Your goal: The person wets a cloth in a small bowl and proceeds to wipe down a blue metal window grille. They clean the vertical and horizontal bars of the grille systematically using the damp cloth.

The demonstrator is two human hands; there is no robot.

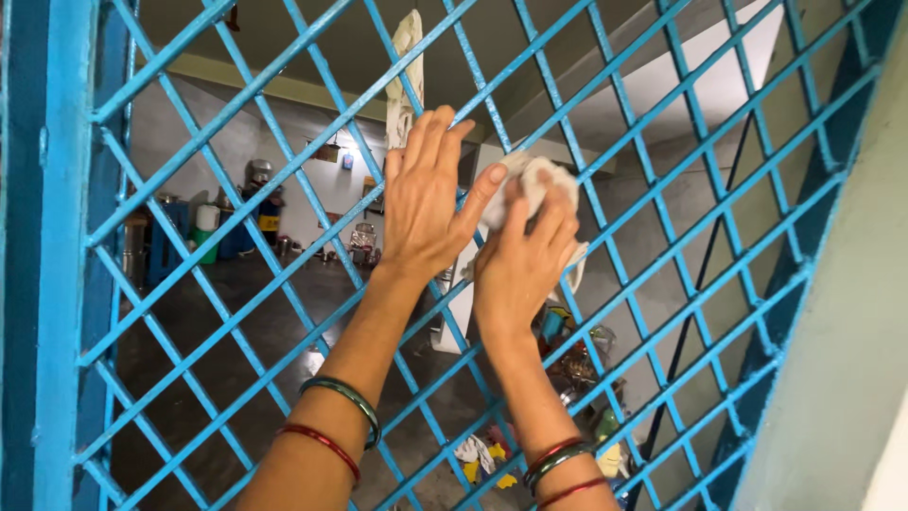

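Blue grille [284, 180]: left hand [423, 213] flat, right hand [522, 255] gripping cloth [530, 175].

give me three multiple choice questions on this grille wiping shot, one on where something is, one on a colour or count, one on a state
1. Where is the white cloth?
A. under the right hand, against the lattice grille
B. on the floor
C. draped over the left wrist

2. What colour is the grille?
A. red
B. blue
C. grey

3. How is the left hand held?
A. in a fist around a bar
B. hanging clear of the grille
C. open, fingers straight, flat on the grille

Answers:
1 A, the cloth bulges out above the right fingers, which press it to the bars.
2 B, every bar and the frame are painted blue.
3 C, the palm lies spread over the bars and grips nothing.
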